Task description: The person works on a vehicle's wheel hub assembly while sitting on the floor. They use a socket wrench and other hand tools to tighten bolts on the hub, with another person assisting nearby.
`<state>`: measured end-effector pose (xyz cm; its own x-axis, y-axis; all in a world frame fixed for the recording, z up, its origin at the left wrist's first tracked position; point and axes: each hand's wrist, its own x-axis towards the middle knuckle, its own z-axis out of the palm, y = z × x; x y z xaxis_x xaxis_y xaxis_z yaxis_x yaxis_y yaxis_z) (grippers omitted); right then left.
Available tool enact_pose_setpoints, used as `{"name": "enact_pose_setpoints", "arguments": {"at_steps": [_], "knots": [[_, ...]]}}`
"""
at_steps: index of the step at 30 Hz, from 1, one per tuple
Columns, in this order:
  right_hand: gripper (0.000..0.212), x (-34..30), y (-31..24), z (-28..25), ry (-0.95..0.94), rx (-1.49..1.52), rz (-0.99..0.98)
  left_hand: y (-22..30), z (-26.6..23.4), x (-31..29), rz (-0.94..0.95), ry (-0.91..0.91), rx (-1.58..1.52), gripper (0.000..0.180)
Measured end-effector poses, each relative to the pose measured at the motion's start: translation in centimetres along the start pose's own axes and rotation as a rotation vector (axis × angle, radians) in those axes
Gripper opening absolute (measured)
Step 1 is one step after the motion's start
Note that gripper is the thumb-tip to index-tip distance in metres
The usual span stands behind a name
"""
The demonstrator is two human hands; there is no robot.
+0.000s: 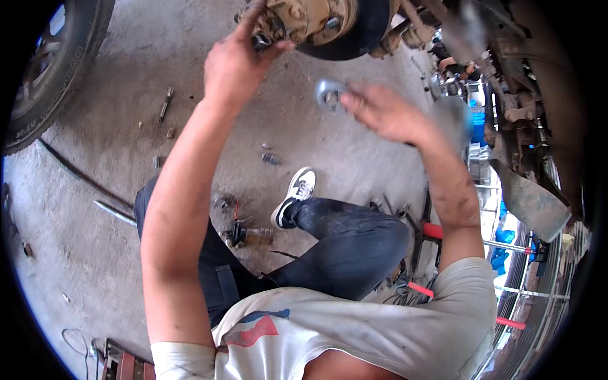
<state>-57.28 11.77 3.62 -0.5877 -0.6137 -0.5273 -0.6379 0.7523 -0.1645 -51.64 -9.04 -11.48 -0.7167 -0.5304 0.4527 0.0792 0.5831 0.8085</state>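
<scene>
At the top, a wheel hub assembly [304, 19], tan and rusty, sits before a dark round brake disc [373, 28]. My left hand [235, 66] is against its left side, with index finger up and thumb under a dark metal part, gripping the edge. Below and to the right, my right hand [383, 111] pinches a grey metal piece with a round opening [329, 95]. Motion blurs this piece, so its exact kind is unclear. It is held apart from the hub, over the concrete floor.
A tire [60, 76] is at the upper left. On the floor lie a slim metal tool [166, 104], a small dark cylinder [270, 158], a hose [82, 174] and a part with a clear bowl [250, 235]. Vehicle underparts [519, 107] and a red-handled tool [434, 230] are at right.
</scene>
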Motion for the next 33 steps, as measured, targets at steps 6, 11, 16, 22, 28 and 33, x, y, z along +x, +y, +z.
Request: {"name": "enact_pose_setpoints", "arguments": {"at_steps": [6,11,16,22,28,33], "knots": [[0.055,1.9,13.9,18.7,-0.205,0.18,0.143,-8.2,3.9,-11.2,-0.368,-0.04,0.07,0.031],[0.05,5.5,23.9,33.8,-0.04,0.257,0.329,-12.4,12.9,-21.1,-0.576,-0.775,0.432,0.037],[0.047,4.7,28.8,43.2,0.137,0.36,0.558,-10.3,23.4,-23.5,-0.364,-1.052,0.431,0.041],[0.046,3.2,29.5,47.0,0.129,0.463,0.7,-11.2,29.9,-24.0,-0.298,-1.227,0.553,0.042],[0.049,3.3,29.3,47.3,0.254,0.604,0.721,-12.4,29.9,-23.5,-0.301,-1.029,0.425,0.039],[0.048,3.9,28.2,45.4,0.423,0.707,0.731,-6.2,24.1,-20.0,-0.59,-0.807,-0.294,0.03]]}}
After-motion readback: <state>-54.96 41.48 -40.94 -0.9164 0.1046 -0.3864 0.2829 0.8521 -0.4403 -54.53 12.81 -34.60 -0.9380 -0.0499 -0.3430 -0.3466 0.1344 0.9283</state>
